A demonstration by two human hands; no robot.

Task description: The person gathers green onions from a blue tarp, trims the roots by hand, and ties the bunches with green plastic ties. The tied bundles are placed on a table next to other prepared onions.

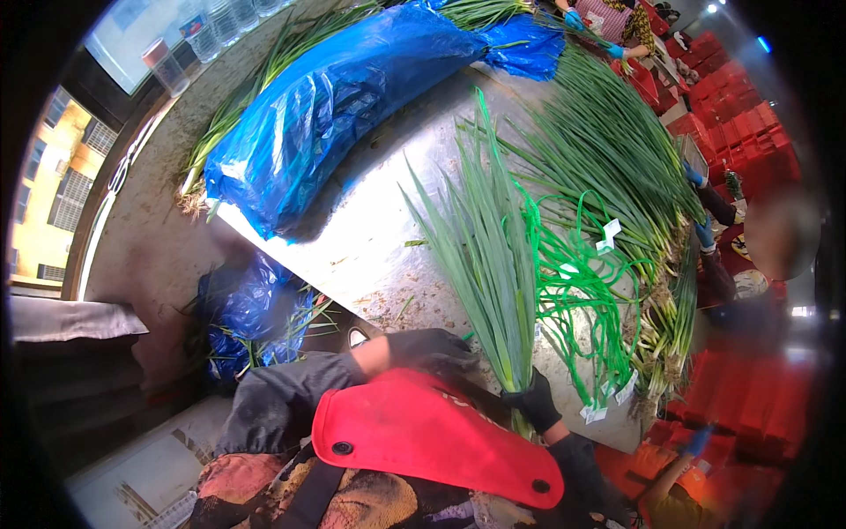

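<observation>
My right hand [537,400], in a black glove, grips the lower stalks of a bunch of green onions [486,264], whose leaves point away across the metal table [370,278]. Also black-gloved, my left hand [436,350] lies at the table's near edge, left of the stalks; its fingers are partly hidden and its hold is unclear. Green ties [588,311] with white tags lie tangled right of the bunch. Beyond them a large pile of green onions [601,132] spreads along the table's right side, roots outward.
A blue plastic-wrapped bundle [310,125] lies across the far left of the table. Blue plastic [254,311] with loose leaves is below the left edge. Co-workers' blue-gloved hands [702,231] are at the right side. Red crates [740,139] stand behind. Plastic bottles [201,33] stand by the window.
</observation>
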